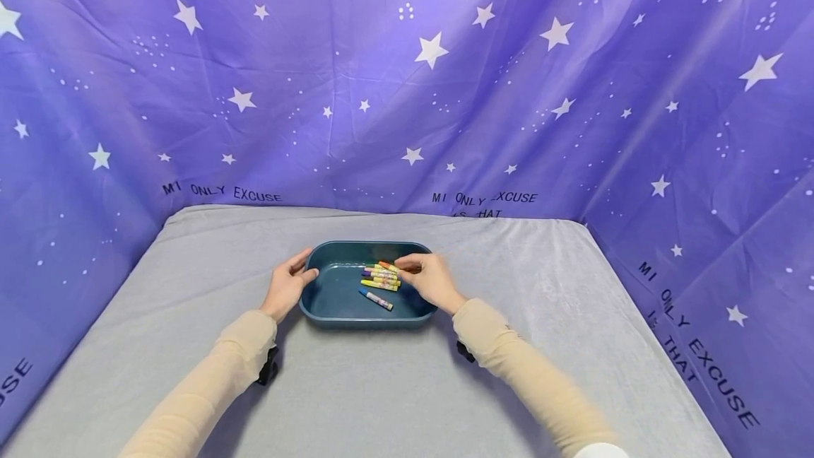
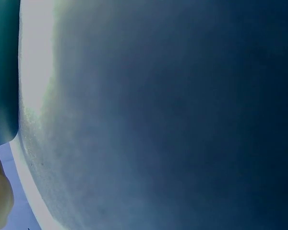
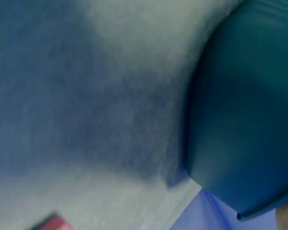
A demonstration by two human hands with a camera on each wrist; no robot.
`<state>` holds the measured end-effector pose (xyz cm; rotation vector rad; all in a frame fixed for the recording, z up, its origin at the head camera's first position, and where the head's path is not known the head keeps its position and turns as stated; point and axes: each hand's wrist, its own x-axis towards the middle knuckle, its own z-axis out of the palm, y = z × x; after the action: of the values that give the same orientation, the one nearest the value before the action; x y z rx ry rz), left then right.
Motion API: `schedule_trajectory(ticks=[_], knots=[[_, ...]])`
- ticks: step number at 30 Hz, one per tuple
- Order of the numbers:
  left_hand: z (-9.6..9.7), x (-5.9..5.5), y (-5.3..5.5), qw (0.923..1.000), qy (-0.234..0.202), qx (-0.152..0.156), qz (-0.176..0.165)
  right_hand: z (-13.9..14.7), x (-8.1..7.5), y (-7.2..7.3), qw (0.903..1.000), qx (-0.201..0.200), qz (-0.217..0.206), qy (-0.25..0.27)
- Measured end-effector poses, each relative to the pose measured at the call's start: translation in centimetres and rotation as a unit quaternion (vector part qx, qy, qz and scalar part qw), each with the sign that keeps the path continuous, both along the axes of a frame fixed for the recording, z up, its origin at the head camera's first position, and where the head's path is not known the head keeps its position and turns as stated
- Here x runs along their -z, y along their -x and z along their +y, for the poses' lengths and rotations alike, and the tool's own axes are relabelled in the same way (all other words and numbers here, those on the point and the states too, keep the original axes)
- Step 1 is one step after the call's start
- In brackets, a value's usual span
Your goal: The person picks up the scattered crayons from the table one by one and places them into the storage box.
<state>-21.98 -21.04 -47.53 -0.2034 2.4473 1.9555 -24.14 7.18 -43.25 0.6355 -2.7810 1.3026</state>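
Observation:
A dark teal tray (image 1: 337,302) with rounded ends stands on the table. My left hand (image 1: 286,284) grips its left end, thumb over the rim and fingers along the outside. Reaching over the right end, my right hand (image 1: 432,280) pinches an orange-tipped crayon (image 1: 385,266) between thumb and fingertips. Several crayons with yellow tips (image 1: 379,285) and one purple tip lie bunched just beside those fingertips. A blue crayon (image 1: 376,299) lies apart, nearer the tray's front. The left wrist view shows the tray's outer wall (image 2: 4,72) and part of the hand (image 2: 0,199).
A grey cloth (image 1: 356,387) covers the table. Purple curtains (image 1: 356,76) with white stars hang behind it and at both sides. In the right wrist view, the tray's outer wall (image 3: 245,110) stands on the cloth, and a small red thing (image 3: 57,224) shows at the lower edge.

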Motion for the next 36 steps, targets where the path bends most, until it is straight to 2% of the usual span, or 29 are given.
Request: schedule_trajectory(ticks=[9,14,20,29,36], knots=[[-0.1,-0.1,-0.1,1.0,0.002,0.0,0.003,-1.4,0.8,0.1,0.9996,-0.015,-0.017,-0.019],[-0.1,-0.2,-0.1,1.0,0.007,0.0,0.004,-2.2,1.1,0.6,0.9991,-0.029,-0.024,-0.02],[-0.1,-0.1,0.0,1.0,0.004,0.0,0.002,-2.6,1.5,1.3,0.9974,-0.042,-0.053,-0.025],[0.0,-0.2,0.1,1.0,0.002,0.0,0.006,-2.7,1.7,1.5,0.9943,-0.03,-0.083,-0.059],[0.1,-0.1,-0.1,1.0,0.002,-0.001,0.0,-2.7,1.9,1.3,0.9935,-0.044,-0.094,-0.046]])
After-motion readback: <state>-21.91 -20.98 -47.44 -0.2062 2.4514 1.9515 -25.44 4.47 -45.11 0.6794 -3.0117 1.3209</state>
